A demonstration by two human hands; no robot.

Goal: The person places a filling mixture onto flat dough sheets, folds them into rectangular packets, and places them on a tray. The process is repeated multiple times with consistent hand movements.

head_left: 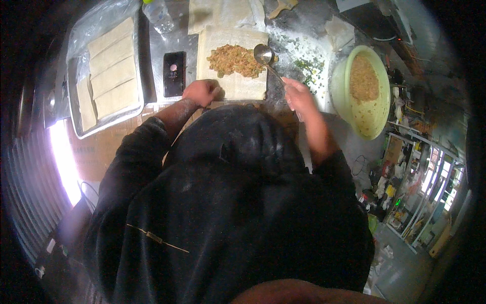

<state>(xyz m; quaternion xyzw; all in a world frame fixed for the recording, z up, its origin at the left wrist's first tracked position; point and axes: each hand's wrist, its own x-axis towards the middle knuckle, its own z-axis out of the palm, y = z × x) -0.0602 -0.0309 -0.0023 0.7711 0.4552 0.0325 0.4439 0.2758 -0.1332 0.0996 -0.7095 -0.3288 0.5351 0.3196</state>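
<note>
My right hand (299, 97) is wrapped round the handle of a large metal spoon (264, 53). The spoon's round bowl rests at the right side of a heap of brownish, chopped filling (237, 61). Under the filling lies a pale square dough sheet (245, 90), with more sheets (228, 14) behind it. My left hand (202, 93) is closed, its fingers curled at the sheet's near left corner by the table edge; what they hold, if anything, is hidden. Just left of that hand lies a dark phone (174, 74).
A foil-lined tray (141, 76) of flat dough pieces sits at left. Beside it lies a clear bottle (159, 17) with a yellow cap. At right a pale green basin (343, 83) holds more filling. Flour and chopped greens (311, 68) are scattered between basin and dough.
</note>
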